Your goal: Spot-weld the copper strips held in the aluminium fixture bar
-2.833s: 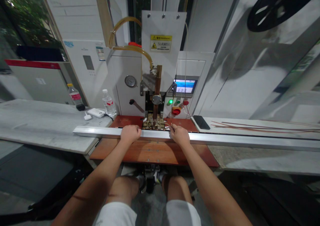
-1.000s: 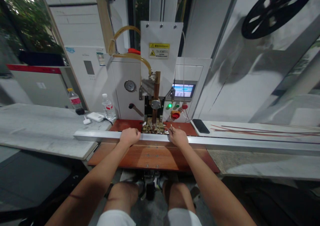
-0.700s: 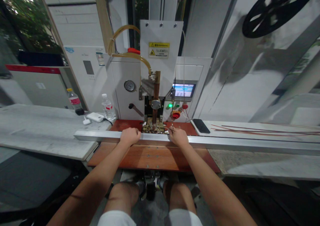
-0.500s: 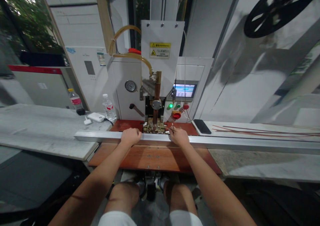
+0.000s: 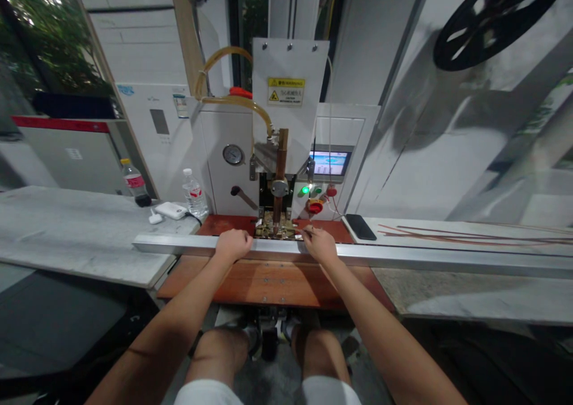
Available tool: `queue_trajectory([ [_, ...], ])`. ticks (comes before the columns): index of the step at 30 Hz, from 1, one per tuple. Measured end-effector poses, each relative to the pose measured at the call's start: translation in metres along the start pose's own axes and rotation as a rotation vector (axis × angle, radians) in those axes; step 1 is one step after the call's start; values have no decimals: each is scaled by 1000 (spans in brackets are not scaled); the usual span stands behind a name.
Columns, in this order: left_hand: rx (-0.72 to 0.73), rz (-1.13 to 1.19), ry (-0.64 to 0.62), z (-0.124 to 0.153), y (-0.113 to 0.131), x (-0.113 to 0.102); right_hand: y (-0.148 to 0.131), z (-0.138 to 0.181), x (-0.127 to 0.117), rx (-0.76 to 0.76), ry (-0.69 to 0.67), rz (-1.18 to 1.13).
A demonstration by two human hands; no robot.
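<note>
My left hand (image 5: pixel 234 245) is curled closed over the long silver metal bar (image 5: pixel 273 247), just left of the machine's brass-coloured fixture (image 5: pixel 274 226). What lies under its fingers is hidden. On the fixture's right side, my right hand (image 5: pixel 320 244) reaches across the same bar with thumb and fingers pinched together. Something thin and reddish shows at those fingertips, too small to name. Above the fixture, between both hands, a copper-coloured electrode rod (image 5: pixel 279 199) points straight down from the white machine head (image 5: pixel 289 58).
Left are a cola bottle (image 5: pixel 135 183), a clear water bottle (image 5: pixel 194 193) and a white power bank (image 5: pixel 171 210). A phone (image 5: pixel 360 227) and thin copper-coloured rods (image 5: pixel 430 233) lie right. Behind are a lit screen (image 5: pixel 330 162), a red knob (image 5: pixel 315 206) and a gauge (image 5: pixel 233 154).
My right hand's fingers have dipped slightly and closed more toward the fixture. My left hand and the metal bar hold their place; the view has shifted a little.
</note>
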State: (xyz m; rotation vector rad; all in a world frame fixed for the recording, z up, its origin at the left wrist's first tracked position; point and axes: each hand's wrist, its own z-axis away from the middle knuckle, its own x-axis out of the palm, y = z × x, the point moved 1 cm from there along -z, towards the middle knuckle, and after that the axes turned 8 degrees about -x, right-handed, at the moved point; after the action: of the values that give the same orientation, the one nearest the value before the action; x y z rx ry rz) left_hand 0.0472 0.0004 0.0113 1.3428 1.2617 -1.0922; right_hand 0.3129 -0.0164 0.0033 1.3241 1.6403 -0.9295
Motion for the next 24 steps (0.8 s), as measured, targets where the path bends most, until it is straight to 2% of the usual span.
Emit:
queue_trajectory([
  [9,18,0,33,0,-1,2,-28,-11,1,-1,-84,0],
  [24,14,20,37,0,-4,7,-32,-12,3,-40,-111,-11],
])
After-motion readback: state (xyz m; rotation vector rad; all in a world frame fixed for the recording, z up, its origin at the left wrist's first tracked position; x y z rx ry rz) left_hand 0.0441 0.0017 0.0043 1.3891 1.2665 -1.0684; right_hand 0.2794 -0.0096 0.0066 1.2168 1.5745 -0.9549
